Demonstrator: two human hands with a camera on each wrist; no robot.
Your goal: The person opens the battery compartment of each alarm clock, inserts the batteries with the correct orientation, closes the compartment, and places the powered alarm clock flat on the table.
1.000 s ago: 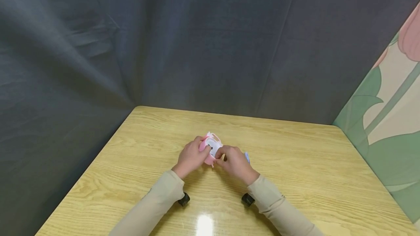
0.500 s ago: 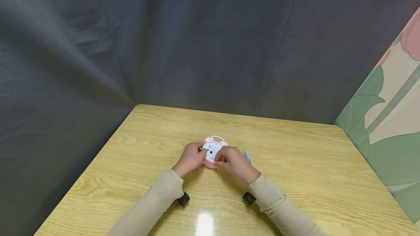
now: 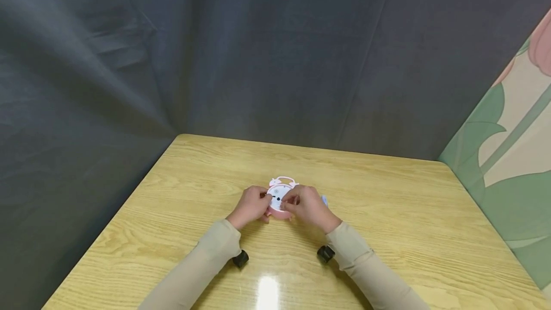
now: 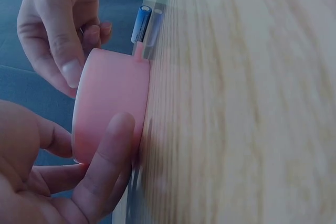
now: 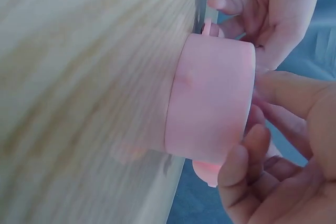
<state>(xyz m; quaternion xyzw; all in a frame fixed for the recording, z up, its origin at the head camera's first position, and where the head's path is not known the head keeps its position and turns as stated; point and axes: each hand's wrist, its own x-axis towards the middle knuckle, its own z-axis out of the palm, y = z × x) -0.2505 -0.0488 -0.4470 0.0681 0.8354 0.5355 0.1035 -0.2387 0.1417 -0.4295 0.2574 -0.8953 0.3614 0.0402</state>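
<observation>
A pink twin-bell alarm clock (image 3: 275, 203) stands on its front on the wooden table, its white back with a black knob facing up. My left hand (image 3: 251, 206) grips its left side; in the left wrist view the fingers lie along the pink wall (image 4: 113, 93). From the other side, my right hand (image 3: 310, 208) reaches over the edge, thumb and bent fingertips pinching at the right part of the back. Its fingertips hide that part, so a small piece between them cannot be made out. In the right wrist view the clock (image 5: 212, 98) sits between both hands.
A blue battery (image 4: 140, 24) stands just beyond the clock; in the head view its light blue end (image 3: 325, 200) shows beside my right hand. The wooden table (image 3: 409, 219) runs back to a dark curtain (image 3: 275, 56). A flower-patterned panel (image 3: 512, 166) borders the right.
The clock has turned from tilted to level, and its handle has shifted slightly right. My right fingertips have moved from the lower rim up onto the back. My left hand keeps its grip.
</observation>
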